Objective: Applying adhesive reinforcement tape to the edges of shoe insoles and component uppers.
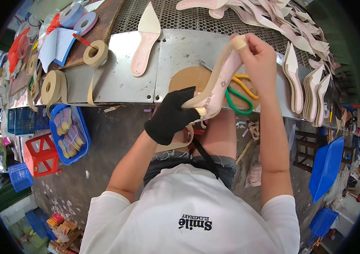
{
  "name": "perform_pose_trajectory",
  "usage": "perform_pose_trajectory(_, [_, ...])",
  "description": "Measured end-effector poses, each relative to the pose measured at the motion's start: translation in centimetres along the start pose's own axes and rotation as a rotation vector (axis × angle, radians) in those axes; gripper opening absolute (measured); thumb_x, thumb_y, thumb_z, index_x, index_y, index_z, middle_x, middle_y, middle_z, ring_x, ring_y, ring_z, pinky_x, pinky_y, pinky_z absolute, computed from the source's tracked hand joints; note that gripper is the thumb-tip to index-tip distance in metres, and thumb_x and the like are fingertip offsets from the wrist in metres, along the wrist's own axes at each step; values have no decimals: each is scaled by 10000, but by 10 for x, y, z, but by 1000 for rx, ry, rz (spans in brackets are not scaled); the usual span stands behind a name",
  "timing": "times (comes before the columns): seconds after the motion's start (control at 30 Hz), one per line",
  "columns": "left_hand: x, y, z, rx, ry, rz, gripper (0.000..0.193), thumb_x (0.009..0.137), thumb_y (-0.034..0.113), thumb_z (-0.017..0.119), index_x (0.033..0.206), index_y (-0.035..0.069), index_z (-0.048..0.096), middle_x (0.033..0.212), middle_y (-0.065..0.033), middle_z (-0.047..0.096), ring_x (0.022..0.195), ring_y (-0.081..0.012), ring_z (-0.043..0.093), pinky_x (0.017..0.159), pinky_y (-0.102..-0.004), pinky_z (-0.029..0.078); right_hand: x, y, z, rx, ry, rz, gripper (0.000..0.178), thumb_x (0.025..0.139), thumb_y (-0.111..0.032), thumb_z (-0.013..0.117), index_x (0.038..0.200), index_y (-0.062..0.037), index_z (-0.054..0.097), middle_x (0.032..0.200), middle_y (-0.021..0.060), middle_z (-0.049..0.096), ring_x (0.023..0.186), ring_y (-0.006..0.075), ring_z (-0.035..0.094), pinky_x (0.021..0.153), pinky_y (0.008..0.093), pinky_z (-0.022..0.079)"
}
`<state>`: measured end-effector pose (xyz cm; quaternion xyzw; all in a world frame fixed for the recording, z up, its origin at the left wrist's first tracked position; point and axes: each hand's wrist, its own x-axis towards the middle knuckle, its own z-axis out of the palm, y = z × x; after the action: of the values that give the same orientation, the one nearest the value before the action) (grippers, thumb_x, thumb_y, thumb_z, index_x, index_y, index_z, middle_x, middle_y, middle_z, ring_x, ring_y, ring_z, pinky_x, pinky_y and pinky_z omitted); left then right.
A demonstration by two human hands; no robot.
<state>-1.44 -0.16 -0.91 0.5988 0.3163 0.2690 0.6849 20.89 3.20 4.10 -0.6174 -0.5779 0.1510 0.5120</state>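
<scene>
Pink insole piece [219, 92], tan strip [214, 78] along one edge; held aloft.
From where I stand: piece long, narrow and curved, pale pink, with small dark marks on its face; raised at a slant over the front edge of the bench [123, 84], lower end in the gloved left hand [170, 116]. Strip plain, matt, following the left-hand edge up to the right hand's [258, 53] pinched fingers.

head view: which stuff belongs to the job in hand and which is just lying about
Likely part of the job:
- pink insole, held in both hands
- beige strip along its edge
- beige tape roll on the bench
- stacked insoles at right

Apparently just lying about:
- red plastic stool
- blue tray at right
- blue-and-white open booklet
</scene>
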Motion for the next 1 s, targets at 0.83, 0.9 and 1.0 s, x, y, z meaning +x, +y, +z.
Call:
perform_pose_trajectory(0.83, [26, -5, 9, -769, -275, 35, 437, 887, 52, 504, 1308, -19, 416, 1396, -189, 418, 1296, -320, 417, 1077, -369, 356, -59, 147, -204, -841, 335, 154, 290, 828, -171, 604, 1057, 6, 603, 955, 215, 638, 877, 370, 605, 787, 442, 469])
perform_pose_trajectory(0.9, [28, -6, 11, -767, -285, 46, 470, 865, 34, 509, 1323, -17, 413, 1407, -180, 410, 1311, -320, 400, 1079, -373, 353, -59, 135, -187, -903, 308, 64, 293, 808, -153, 614, 1059, -2, 608, 997, 214, 627, 933, 379, 581, 819, 445, 452])
perform_pose_trajectory(1.0, [27, -7, 12, -672, -225, 48, 484, 853, 17, 509, 1328, -21, 421, 1417, -168, 403, 1325, -304, 389, 1084, -369, 348, -73, 83, -118, -650, 126, -109, 355, 746, -137, 673, 1076, -24, 610, 1121, 199, 583, 1094, 387, 508, 907, 446, 415])
